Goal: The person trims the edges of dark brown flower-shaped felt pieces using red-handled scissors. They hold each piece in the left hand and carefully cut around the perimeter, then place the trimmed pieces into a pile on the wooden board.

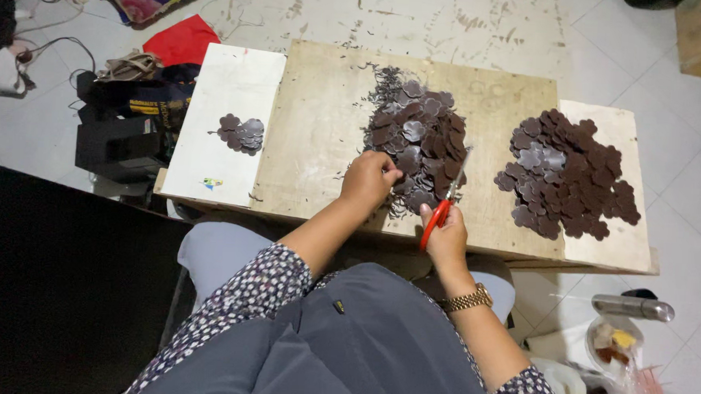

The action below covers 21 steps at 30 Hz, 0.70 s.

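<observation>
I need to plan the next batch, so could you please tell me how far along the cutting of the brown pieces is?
Looks done: a large heap of flower-shaped brown pieces on the board's right, and a small stack on the white panel. In hand: the right hand holds red scissors, while the left hand reaches into the middle pile. Left: that middle pile, mixed with offcuts, seems about as big as the heap.
</observation>
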Available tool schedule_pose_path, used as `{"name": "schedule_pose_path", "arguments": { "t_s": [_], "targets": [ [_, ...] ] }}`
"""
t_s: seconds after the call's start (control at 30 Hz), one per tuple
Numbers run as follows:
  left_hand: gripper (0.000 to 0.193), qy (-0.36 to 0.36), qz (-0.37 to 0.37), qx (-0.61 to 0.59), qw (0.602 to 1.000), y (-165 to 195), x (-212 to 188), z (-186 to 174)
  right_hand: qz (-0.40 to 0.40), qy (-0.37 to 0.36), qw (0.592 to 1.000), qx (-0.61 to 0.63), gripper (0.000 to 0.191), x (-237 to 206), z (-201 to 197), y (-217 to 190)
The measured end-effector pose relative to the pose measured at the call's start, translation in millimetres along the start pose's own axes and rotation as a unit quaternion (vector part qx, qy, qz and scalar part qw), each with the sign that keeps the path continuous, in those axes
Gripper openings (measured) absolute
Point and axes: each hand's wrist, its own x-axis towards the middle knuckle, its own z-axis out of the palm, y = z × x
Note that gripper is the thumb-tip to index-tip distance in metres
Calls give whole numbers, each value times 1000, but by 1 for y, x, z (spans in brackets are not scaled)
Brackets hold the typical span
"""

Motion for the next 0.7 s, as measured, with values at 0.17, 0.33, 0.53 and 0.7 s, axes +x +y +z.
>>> {"name": "schedule_pose_path", "arguments": {
  "t_s": [0.17,0.33,0.53,0.7],
  "targets": [
    [13,-62,-101,-292,949,18,23,-38,-25,-59,985,158,25,15,6,-48],
    [18,-89,-52,-384,917,52,20,-89,22,-119,950,287,17,20,-6,-138],
    [25,-87,-46,-447,889,84,-4,-119,-62,-112,933,337,19,-7,-12,-192],
    [34,-159,-56,-504,847,85,-13,-120,-30,-93,926,366,19,-16,-12,-190]
  ]
}}
